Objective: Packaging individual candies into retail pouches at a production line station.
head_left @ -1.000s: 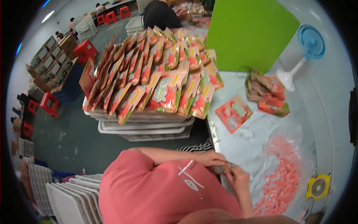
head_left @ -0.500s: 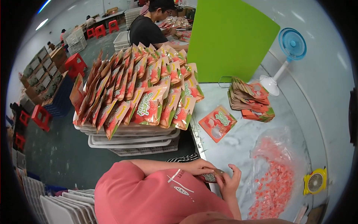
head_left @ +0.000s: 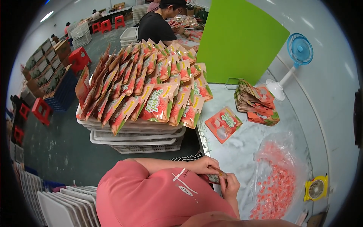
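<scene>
Close against my body, at the table's near edge, both hands are on one red printed pouch point(head_left: 213, 179). My left hand point(head_left: 204, 165) is closed on the pouch's upper edge. My right hand point(head_left: 230, 186) pinches that edge at its other end, fingers drawn together. Part of the pouch is hidden by my hands and shirt. Farther up the table lies a flat pink-red pouch point(head_left: 223, 125) with a pale window. Beyond it a fanned stack of flat pouches point(head_left: 255, 101) rests on the table. To the right, a clear plastic bag point(head_left: 276, 183) holds many small pink-red wrapped pieces.
Many filled pouches point(head_left: 160, 102) stand packed on stacked white trays point(head_left: 136, 139) at the left. A green panel point(head_left: 242, 41) stands at the back, with a blue-and-white fan point(head_left: 300, 49) beside it. A small yellow fan point(head_left: 316, 188) sits right. Beyond the trays a person point(head_left: 155, 26) works.
The raised fingers of my right hand have come down and closed at the pouch's edge. My left hand stays on the pouch. The whole view has shifted slightly.
</scene>
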{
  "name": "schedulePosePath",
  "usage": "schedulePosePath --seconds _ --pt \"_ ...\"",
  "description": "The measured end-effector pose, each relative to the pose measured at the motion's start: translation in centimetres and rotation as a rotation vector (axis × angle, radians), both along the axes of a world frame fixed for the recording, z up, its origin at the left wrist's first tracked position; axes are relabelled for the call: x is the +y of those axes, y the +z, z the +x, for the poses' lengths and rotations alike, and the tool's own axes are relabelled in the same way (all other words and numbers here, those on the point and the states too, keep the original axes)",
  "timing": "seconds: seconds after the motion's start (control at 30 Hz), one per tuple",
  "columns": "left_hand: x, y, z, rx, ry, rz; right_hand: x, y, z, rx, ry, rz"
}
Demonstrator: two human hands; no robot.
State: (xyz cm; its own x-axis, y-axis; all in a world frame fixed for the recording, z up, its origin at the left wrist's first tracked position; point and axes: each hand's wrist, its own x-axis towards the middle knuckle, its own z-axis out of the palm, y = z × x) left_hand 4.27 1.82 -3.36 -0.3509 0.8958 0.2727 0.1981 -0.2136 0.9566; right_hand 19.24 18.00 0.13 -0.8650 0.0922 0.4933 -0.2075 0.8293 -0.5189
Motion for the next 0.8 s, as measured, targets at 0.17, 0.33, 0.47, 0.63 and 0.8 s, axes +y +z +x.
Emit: schedulePosePath --seconds 0.17,0.33,0.47,0.63,0.8 --pt "-0.6 0.1 0.5 0.035 0.023 -0.044 -0.8 -0.7 0.4 -0.041 -0.118 -0.260" --pt "0.0 0.1 1.2 0.091 0.051 0.072 -0.7 1.2 0.5 -0.151 -0.090 -0.338" --pt "0.0 -1.5 0.6 0.098 0.062 -0.009 -0.3 0.3 -0.1 -0.128 -0.005 -0.050" --pt "-1.6 -1.4 0.2 0.266 0.065 -0.007 -0.8 1.1 -0.9 -0.324 0.095 -0.167" --pt "-0.8 -1.1 -0.3 0.082 0.038 0.010 -0.5 1.8 -1.0 -0.366 0.058 -0.149"
